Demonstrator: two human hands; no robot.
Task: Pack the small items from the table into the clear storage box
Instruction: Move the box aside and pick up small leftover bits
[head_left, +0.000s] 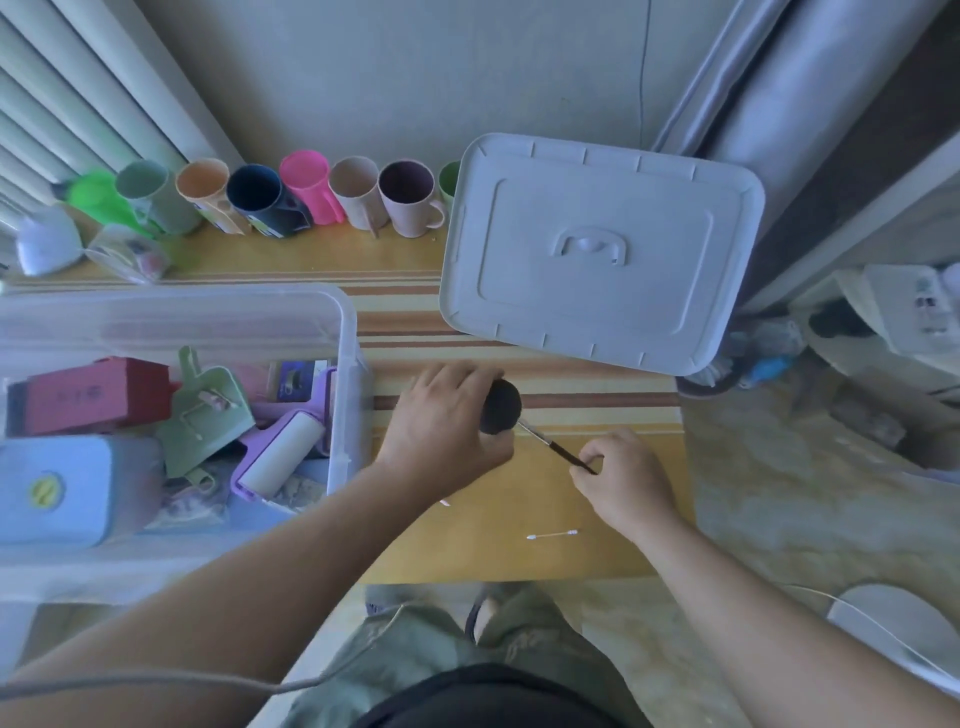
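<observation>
The clear storage box (347, 358) stands at the left of the table, holding a red case, a green dustpan, a purple lint roller and a blue container. Just right of the box, my left hand (441, 421) grips a round black object (501, 406). My right hand (626, 475) pinches the dark handle end of a thin brush (556, 448) that lies slanted between both hands; its tip is beside the black object. A cotton swab (552, 534) lies on the table near the front edge, below my right hand.
The box's grey lid (597, 249) lies at the back right of the table, overhanging the edge. A row of several coloured cups (304, 192) lines the back wall. A white cable crosses my lap. Clutter sits on the floor at the right.
</observation>
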